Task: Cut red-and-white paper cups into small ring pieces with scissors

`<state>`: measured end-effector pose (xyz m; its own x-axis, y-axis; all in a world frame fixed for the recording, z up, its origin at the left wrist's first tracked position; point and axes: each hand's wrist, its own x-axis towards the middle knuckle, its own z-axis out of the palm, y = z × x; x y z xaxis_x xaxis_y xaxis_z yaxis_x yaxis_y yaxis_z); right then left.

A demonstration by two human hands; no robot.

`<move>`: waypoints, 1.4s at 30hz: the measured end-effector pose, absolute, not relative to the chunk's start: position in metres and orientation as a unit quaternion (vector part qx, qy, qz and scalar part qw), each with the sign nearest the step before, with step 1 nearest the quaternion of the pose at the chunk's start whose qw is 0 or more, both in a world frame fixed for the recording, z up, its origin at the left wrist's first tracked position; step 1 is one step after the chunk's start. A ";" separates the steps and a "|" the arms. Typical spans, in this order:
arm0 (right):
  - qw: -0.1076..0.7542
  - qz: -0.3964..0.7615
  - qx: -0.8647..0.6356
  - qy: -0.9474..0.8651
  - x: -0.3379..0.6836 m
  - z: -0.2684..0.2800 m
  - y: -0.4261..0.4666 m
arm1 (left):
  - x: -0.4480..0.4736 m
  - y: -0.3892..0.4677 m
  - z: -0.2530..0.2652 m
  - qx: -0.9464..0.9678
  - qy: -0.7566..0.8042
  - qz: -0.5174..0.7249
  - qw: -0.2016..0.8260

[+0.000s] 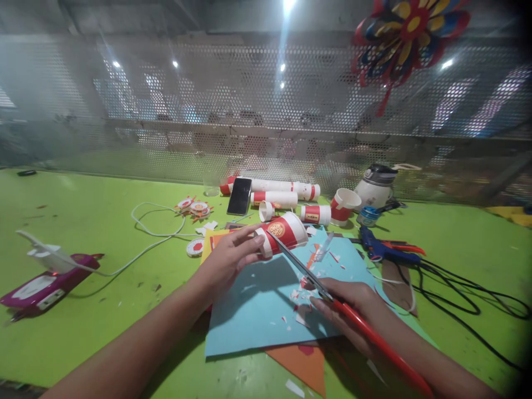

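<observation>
My left hand (228, 255) is wrapped round a red and white paper cup (293, 230) with a gold emblem, tipped on its side above the paper. My right hand (353, 302) grips a pair of scissors (361, 321) with long red handles. The metal blades reach up to the cup and overlap its printed side; whether they cut into it I cannot tell. Beneath both hands lies a light blue sheet of paper (249, 313), strewn with red and white scraps (302, 316).
Behind the cup are more paper cups (316, 215), a phone (239, 197) and a jug-like bottle (376, 188). A blue glue gun (380, 249) with black cords lies right. On the left, a purple power strip (54, 285) feeds a white cable. A perforated screen (249, 111) stands behind.
</observation>
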<state>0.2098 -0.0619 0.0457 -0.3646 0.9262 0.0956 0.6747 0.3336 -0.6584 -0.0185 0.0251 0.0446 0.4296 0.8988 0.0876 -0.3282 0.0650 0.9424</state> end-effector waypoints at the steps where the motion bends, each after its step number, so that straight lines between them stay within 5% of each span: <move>1: 0.233 0.270 -0.514 -0.780 0.209 0.046 -0.061 | -0.019 0.026 0.044 0.504 0.282 0.441 0.687; 42: 0.224 0.276 -0.542 -0.761 0.197 0.047 -0.066 | -0.011 0.019 0.039 0.531 0.345 0.478 0.609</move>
<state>0.1971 -0.0661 0.0473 -0.3116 0.9493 0.0407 0.7020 0.2589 -0.6634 -0.0109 0.0188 0.0394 0.3043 0.9486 0.0866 -0.2155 -0.0200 0.9763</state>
